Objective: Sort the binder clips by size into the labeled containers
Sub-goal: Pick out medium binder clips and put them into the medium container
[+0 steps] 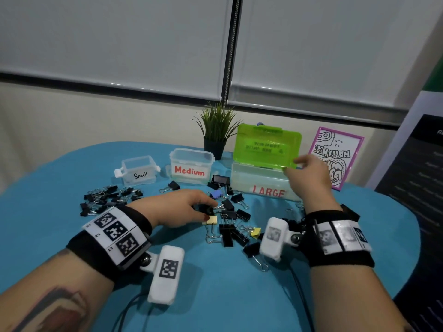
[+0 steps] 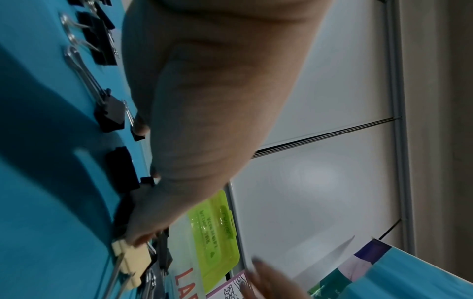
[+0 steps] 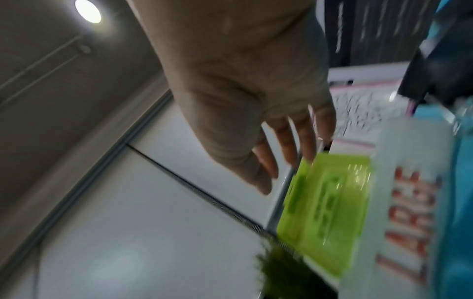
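Step in hand: setup and first pick — the right hand [image 1: 309,176] is at the green lid [image 1: 267,144] of the LARGE box [image 1: 263,185], lid standing raised, while the left hand [image 1: 182,208] goes into the clip pile [image 1: 230,221].
Left hand: fingers curled down round a black clip [image 1: 206,209] on the blue cloth [image 1: 215,283], thumb touching a cream clip [image 1: 211,219].
Right hand: fingers fairly straight at the lid's right edge — whether they pinch it, I can't tell; the wrist view is blurred.
Clips: mixed heap between the wrists, a smaller bunch [image 1: 107,197] left of it.
Containers: Small tub [image 1: 140,170] and Medium tub [image 1: 190,166] sit open behind.
Next move, I'd judge: lift the black clip clear, gauge its size, carry it to the matching tub.
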